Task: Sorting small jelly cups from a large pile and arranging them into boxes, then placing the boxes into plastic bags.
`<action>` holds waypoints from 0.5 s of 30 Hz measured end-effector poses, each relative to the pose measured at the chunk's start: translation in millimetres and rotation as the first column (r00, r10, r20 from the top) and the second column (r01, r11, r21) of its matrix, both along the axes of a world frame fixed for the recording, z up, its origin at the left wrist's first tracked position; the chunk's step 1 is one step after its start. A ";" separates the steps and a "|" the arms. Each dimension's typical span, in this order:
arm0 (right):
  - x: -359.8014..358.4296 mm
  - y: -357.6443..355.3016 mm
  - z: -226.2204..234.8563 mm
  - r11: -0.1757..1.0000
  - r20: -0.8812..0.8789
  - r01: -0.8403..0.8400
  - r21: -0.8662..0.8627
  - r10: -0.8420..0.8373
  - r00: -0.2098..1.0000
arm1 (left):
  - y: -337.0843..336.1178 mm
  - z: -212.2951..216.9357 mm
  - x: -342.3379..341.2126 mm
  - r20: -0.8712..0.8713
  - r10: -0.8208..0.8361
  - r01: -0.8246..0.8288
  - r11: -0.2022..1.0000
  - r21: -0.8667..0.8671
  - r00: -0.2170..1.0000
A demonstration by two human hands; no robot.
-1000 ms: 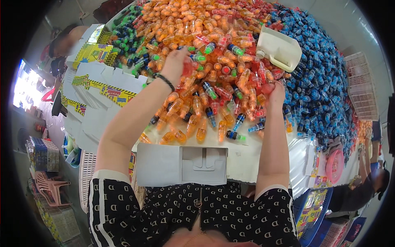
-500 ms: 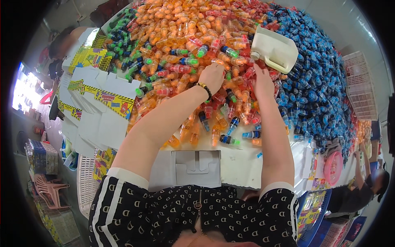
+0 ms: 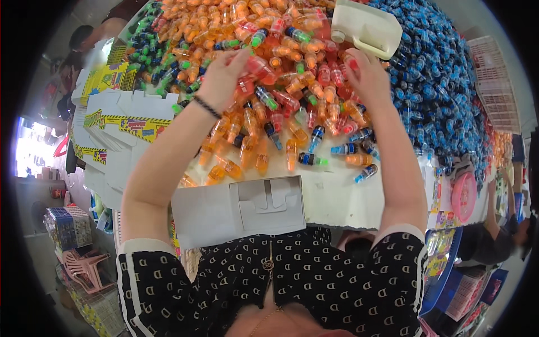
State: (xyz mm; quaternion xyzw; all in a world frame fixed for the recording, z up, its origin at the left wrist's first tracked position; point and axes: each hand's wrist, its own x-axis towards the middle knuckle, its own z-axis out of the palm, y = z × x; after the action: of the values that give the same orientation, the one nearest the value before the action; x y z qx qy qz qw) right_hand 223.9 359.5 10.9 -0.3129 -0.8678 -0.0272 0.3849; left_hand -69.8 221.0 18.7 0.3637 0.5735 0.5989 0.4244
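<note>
My left hand [image 3: 222, 78] is over the left part of a heap of small bottles, its fingers closed around small red bottles [image 3: 260, 69]. Farther right, my right hand [image 3: 368, 77] has its fingers curled on a red bottle [image 3: 352, 61], mostly covered by the fingers. Between the hands lie mixed orange bottles [image 3: 291, 154], red ones and dark ones with green or blue caps. In front of my body an open white box [image 3: 205, 210] rests at the table's near edge, its inner insert showing.
A cream plastic jug [image 3: 368, 25] lies on its side beyond my right hand. Blue bottles [image 3: 438, 95] are heaped along the right. Flattened white and yellow cartons [image 3: 120, 140] are stacked at left. A pink basket [image 3: 464, 196] sits at the right edge, near another person [image 3: 494, 236].
My left hand has moved left and now has red bottles in it. My right hand has shifted slightly right, onto a red bottle. The heap and box appear shifted with the view.
</note>
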 end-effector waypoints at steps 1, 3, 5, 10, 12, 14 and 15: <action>13.2 -19.7 11.7 0.999 0.183 0.031 0.020 -0.034 0.983 | -19.9 8.1 -2.8 0.007 0.022 -0.022 1.000 -0.002 1.000; 35.3 -49.0 12.9 0.997 0.365 0.059 0.045 -0.071 0.928 | -52.4 18.1 -1.7 0.022 0.041 -0.041 0.999 -0.007 0.999; 51.5 -68.5 -2.1 0.996 0.665 0.065 -0.063 -0.007 0.747 | -79.9 25.1 4.5 -0.037 -0.056 0.055 0.998 -0.005 0.998; 52.6 -87.6 -60.7 0.999 0.749 -0.034 0.037 -0.005 0.663 | -113.4 23.2 36.9 0.004 -0.251 0.249 0.961 -0.122 0.968; 50.1 -79.4 -67.0 0.999 0.767 0.003 0.040 -0.033 0.640 | -116.7 26.0 49.0 -0.070 -0.287 0.278 0.954 -0.116 0.955; 48.6 -88.1 -56.8 0.999 0.740 0.020 0.033 -0.038 0.672 | -129.4 23.3 56.5 -0.202 -0.353 0.335 0.935 -0.118 0.913; 55.4 -89.6 -45.6 0.999 0.698 0.033 0.027 -0.042 0.715 | -137.5 22.6 58.2 -0.193 -0.341 0.320 0.938 -0.132 0.920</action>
State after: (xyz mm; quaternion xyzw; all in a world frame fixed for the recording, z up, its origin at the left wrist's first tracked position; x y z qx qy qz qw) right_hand 279.3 269.9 -34.6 -0.2946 -0.9422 -0.1565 0.0310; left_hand -11.6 83.5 41.3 0.4961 0.5745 0.4476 0.4728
